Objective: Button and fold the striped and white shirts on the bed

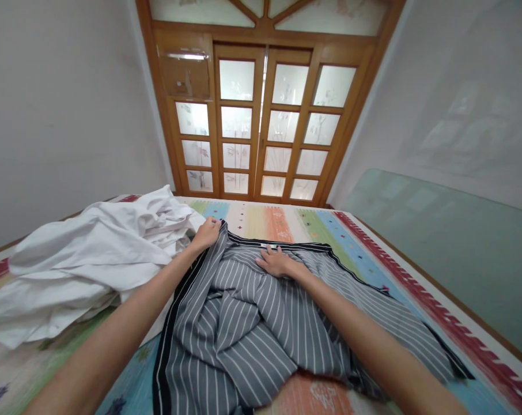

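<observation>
A person's left hand (208, 233) grips the black-edged upper corner of a gray, white-striped garment (252, 340), its fingers closed on the fabric, while the right hand (275, 261) rests with fingers open and spread on the cloth near a small white label (268, 246). The garment lies rumpled across a multicolored patterned cover (278, 222), a heap of white fabric (101, 242) just beside the left hand. Wood-framed glass doors (260, 118) stand beyond, between pale walls.
</observation>
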`<state>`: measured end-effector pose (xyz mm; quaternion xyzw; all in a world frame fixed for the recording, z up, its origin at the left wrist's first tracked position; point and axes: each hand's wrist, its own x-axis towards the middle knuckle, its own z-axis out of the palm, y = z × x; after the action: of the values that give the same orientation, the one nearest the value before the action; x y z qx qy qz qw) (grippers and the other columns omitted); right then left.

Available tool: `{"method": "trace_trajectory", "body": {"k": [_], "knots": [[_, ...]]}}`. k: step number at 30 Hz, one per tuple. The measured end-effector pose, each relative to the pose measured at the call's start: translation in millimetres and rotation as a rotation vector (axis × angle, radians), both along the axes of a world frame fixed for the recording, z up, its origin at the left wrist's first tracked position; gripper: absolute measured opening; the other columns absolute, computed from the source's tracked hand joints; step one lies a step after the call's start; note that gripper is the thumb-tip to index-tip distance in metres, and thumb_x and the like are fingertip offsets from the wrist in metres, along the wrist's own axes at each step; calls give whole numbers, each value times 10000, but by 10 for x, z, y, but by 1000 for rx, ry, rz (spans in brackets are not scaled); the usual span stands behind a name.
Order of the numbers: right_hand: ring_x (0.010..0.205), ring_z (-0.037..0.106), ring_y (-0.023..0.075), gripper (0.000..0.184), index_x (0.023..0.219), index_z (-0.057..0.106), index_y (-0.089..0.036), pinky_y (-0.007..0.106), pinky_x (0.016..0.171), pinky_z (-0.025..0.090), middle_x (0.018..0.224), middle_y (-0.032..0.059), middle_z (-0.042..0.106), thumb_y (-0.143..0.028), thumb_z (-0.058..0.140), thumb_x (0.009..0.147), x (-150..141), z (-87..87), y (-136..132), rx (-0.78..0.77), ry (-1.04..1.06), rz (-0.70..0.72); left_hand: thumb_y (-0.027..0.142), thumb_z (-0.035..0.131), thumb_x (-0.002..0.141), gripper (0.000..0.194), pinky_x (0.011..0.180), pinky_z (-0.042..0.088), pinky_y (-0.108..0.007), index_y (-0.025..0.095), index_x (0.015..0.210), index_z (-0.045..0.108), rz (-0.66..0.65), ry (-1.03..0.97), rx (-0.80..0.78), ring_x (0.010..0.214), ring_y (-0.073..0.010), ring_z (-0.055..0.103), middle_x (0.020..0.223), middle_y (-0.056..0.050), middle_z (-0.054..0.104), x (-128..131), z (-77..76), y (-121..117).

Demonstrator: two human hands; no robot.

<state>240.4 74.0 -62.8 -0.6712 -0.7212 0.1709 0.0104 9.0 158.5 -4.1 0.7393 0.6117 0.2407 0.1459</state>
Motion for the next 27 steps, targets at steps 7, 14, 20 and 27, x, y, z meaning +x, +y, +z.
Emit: {"method": "trace_trajectory", "body": {"k": [7, 14, 20, 27], "knots": [[1466, -3, 350, 747, 1547, 145, -212, 515, 1166, 64, 1617, 40, 10, -637, 192, 934, 206, -83, 208, 62, -102, -37, 325, 555, 836, 351, 903, 461, -313, 152, 1141, 542, -162, 34, -51, 1100, -269, 627, 1175, -140, 671, 48, -175, -21], [1468, 80, 331, 684, 1529, 237, -218, 499, 1163, 105, 1611, 41, 114, -590, 205, 956, 308, -149, 355, 189, -135, -69, 230, 540, 821, 230, 968, 429, -350, 171, 1034, 600, -254, 99, -1, 1104, -281, 603, 1138, -134, 668, -28, -514, -189], [1470, 89, 314, 661, 1525, 251, -226, 484, 1165, 108, 1608, 35, 127, -570, 237, 960, 309, -154, 338, 207, -132, -68, 283, 443, 882, 213, 912, 432, -381, 185, 782, 603, -169, 17, 78, 978, -284, 614, 922, -124, 684, -100, -244, -267], [1457, 175, 302, 557, 1425, 462, -259, 518, 1153, 110, 1543, 31, 330, -522, 296, 963, 314, -72, 285, 183, 211, -164, 352, 350, 934, 318, 841, 460, -340, 163, 928, 606, -125, -179, 142, 919, -228, 615, 954, -90, 691, 235, 363, -303]]}}
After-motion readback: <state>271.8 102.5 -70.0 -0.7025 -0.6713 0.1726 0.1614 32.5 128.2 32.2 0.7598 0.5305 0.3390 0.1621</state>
